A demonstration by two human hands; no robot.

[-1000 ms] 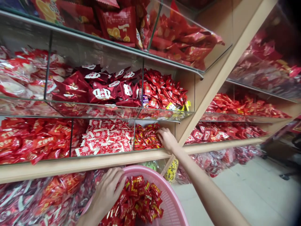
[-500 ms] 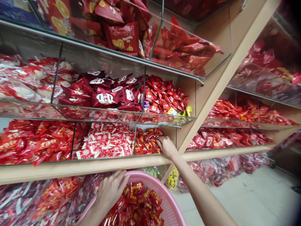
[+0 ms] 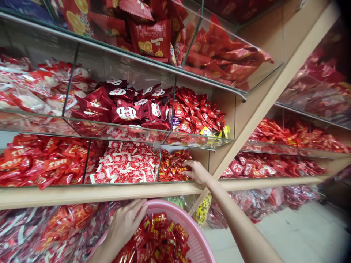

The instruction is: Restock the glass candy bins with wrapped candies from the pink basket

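A pink plastic basket is in front of me, partly filled with small red-and-gold wrapped candies. Over its far left rim lies my left hand, gripping the edge. My right hand reaches into the bottom-row compartment at the right, which holds similar small red wrapped candies. Its fingers are slightly bent and apart, touching the candies at the compartment's right side; no candy shows in the grasp. To the left, behind a glass divider, are red-and-white packets.
A wooden shelf ledge runs above the basket. Glass-fronted compartments rise over my right hand, with maroon packets and red packets. A slanting wooden upright stands at the right. Bagged goods lie below the ledge.
My right hand has shifted slightly down, and its fingers have spread a little. The left hand stays on the basket rim. The view has moved slightly.
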